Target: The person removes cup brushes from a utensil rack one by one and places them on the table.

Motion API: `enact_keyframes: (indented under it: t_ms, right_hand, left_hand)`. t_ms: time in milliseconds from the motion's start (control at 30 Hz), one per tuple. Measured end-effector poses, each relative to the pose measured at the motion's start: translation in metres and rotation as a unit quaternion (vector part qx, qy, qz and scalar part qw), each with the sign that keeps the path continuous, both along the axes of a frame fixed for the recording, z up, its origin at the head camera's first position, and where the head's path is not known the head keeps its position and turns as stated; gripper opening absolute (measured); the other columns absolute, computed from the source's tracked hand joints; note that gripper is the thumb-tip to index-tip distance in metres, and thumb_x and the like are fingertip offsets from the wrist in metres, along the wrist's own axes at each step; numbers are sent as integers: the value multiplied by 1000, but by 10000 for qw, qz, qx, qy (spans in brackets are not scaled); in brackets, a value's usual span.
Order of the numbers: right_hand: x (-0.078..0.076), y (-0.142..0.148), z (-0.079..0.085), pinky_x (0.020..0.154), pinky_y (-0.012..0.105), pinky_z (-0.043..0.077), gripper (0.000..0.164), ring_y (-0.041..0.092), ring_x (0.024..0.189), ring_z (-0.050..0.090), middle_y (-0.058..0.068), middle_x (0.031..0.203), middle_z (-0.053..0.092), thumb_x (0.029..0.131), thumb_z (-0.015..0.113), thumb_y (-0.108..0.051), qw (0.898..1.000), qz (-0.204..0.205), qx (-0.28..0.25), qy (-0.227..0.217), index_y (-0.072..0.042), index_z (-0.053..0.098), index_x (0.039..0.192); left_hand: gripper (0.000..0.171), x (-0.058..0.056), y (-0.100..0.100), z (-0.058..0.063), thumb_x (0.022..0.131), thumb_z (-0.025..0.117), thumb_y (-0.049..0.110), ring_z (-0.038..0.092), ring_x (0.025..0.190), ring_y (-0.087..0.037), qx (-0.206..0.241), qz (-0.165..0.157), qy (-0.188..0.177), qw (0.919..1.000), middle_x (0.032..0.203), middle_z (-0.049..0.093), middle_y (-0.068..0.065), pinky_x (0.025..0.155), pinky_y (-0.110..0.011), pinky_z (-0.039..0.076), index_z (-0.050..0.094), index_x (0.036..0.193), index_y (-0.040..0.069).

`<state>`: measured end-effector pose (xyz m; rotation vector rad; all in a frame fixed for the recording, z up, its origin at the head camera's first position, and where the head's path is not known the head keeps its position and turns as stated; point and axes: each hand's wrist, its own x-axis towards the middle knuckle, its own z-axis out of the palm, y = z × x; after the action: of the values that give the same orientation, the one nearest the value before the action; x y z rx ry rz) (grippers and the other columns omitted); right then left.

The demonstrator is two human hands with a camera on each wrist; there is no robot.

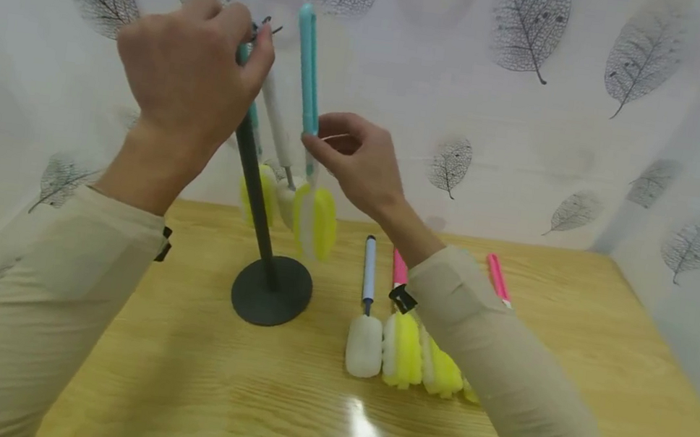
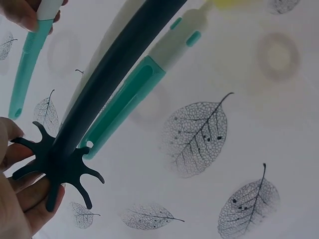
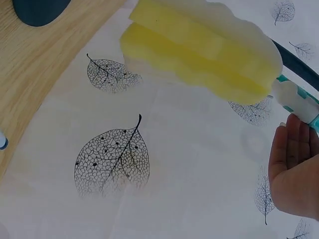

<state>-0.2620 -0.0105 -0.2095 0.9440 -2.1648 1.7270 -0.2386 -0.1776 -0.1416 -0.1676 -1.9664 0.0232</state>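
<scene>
At the bottom of the head view, a person's beige sleeves [image 1: 43, 312] reach over a wood-grain counter [image 1: 186, 380], its near edge cut off. The left one also covers much of the counter's left edge. Right of the middle lies a row of sponge brushes [image 1: 404, 349], heads toward the near edge. The first, a white-headed brush [image 1: 364, 344] with a pale blue handle, is seen whole. The right sleeve hides much of the others, so their number is hard to tell; one pink handle [image 1: 499, 277] shows beyond it.

Closer to the far edge, left of the middle, stands a black stand [image 1: 255, 192] on a round base. The person's left hand [image 1: 193, 75] grips its top, covering most of the hooks [image 2: 62, 164]; the left wrist view shows them curving outward. A white-handled brush [image 1: 278, 118] and a teal-handled brush with a yellow head [image 1: 267, 190] hang there, both partly hidden. Just right of them, the right hand [image 1: 363, 162] pinches another teal brush [image 1: 310, 75], its yellow and white head downward; whether that head touches the hanging ones cannot be told.

Past the far edge is a white backdrop [image 1: 368, 68] printed with dark leaf skeletons, some blurred.
</scene>
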Motion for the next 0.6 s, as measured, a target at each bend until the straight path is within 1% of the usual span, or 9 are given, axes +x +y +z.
enact_keyframes:
  t_ms: [67,200,300,400,500,600]
  right_hand:
    - [0,8,1,74,27,46,27,16,80,62,8,95,62,82,61,-12,10000,-53,-57,-44,1,59,105]
    - [-1,31,4,75,29,46,27,17,81,62,9,95,62,81,62,-13,9991,-330,-212,-134,1,59,104]
    - [-2,52,6,77,29,45,28,17,82,62,9,94,62,80,63,-13,9975,-619,-310,-147,2,59,103]
    - [-5,76,6,77,28,45,28,18,82,62,9,94,62,79,65,-15,9945,-950,-366,-239,1,61,102]
    - [-15,109,-1,76,27,44,30,17,83,61,7,94,63,77,68,-20,9899,-1345,-323,-327,-4,62,101]
    - [-23,149,-11,76,26,42,32,16,85,61,5,95,63,75,69,-24,9823,-1813,-177,-431,-7,64,102]
  left_hand:
    - [50,-1,0,-1,91,30,37,44,45,-33,-23,56,105,9999,65,57,-13,42,-37,19,62,75,3]
    - [44,-3,2,0,89,34,32,44,45,-33,92,13,202,9998,63,58,-13,42,-35,16,64,76,3]
    - [41,-4,3,1,87,35,32,46,49,-34,350,1,39,9994,66,59,-13,43,-36,15,66,79,5]
    - [41,-4,1,2,86,36,34,48,52,-35,469,52,-79,9989,69,61,-12,44,-35,15,68,83,7]
    - [45,-4,0,3,86,34,37,46,52,-35,528,105,-231,9983,70,62,-13,44,-35,13,68,87,8]
    - [45,-5,-2,5,86,35,38,48,53,-33,555,62,-325,9979,71,63,-12,44,-34,14,69,87,9]
